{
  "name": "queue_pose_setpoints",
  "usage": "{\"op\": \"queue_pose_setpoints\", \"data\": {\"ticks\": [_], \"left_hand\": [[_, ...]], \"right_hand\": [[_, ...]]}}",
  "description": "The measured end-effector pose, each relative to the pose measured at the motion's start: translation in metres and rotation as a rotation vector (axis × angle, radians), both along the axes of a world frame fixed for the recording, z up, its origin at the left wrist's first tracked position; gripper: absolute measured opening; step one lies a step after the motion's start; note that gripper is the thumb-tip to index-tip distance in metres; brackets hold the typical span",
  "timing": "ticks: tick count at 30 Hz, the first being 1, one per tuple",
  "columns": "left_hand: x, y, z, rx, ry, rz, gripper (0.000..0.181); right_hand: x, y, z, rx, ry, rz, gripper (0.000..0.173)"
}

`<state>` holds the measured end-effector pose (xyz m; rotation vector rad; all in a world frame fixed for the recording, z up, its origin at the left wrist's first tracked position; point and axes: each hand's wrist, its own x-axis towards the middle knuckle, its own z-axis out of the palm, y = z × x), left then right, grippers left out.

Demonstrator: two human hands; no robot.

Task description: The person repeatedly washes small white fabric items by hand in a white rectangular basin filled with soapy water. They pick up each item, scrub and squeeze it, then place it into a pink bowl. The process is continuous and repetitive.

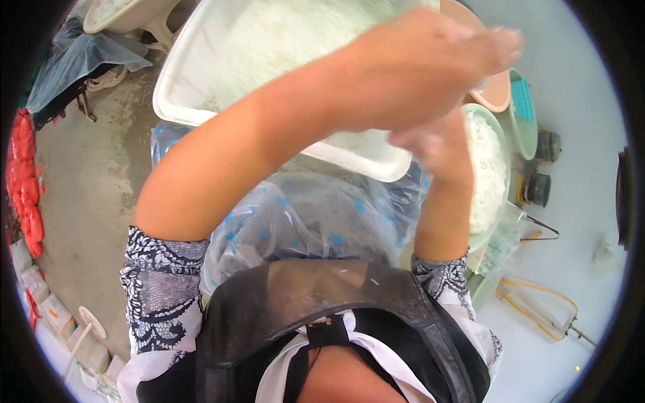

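Observation:
My left hand point(453, 55) is stretched across to the right, above the corner of a large white plastic tub point(186, 117) and near a peach-coloured basin point(496, 95). Its fingers are blurred, and whether they hold anything is hidden. Lower down, my right hand point(428, 143) is partly covered by the left and smeared by motion; its grip does not show. Pale, translucent stringy material point(282, 45) fills the tub. Beside my right forearm stands a light green basin point(505, 166) heaped with white, soft-looking pieces point(486, 176).
A clear apron point(302, 216) with blue flowers covers my lap. At right are a turquoise basket point(523, 98), dark containers point(548, 146) and a yellow-edged wire frame point(541, 307). Red bundles point(25, 186) line the left. Another person's shoe point(108, 78) shows near a cream basin point(121, 15).

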<state>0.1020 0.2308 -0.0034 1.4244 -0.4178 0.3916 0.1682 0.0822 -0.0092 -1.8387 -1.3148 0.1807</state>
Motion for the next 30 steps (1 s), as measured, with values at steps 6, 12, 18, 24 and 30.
{"op": "queue_pose_setpoints", "data": {"ticks": [6, 12, 18, 24, 30], "left_hand": [[-0.023, 0.013, -0.009, 0.374, -0.325, 0.458, 0.025], [-0.038, -0.011, -0.026, 0.241, 0.122, -0.108, 0.044], [-0.045, -0.005, -0.047, 0.212, 0.100, -0.914, 0.040], [-0.027, -0.008, -0.080, -0.994, 0.665, -0.372, 0.037], [0.000, -0.035, -0.123, -0.200, 0.174, 1.053, 0.050]], "right_hand": [[-0.005, -0.029, -0.121, -0.455, 0.227, -0.047, 0.023], [0.010, -0.055, -0.073, -0.393, 0.101, -0.075, 0.076], [-0.024, 0.032, -0.010, -0.276, -0.577, 0.084, 0.057], [-0.042, 0.029, -0.026, 0.301, 0.188, 0.096, 0.035], [-0.015, 0.014, -0.041, 0.495, 0.370, -0.297, 0.028]]}}
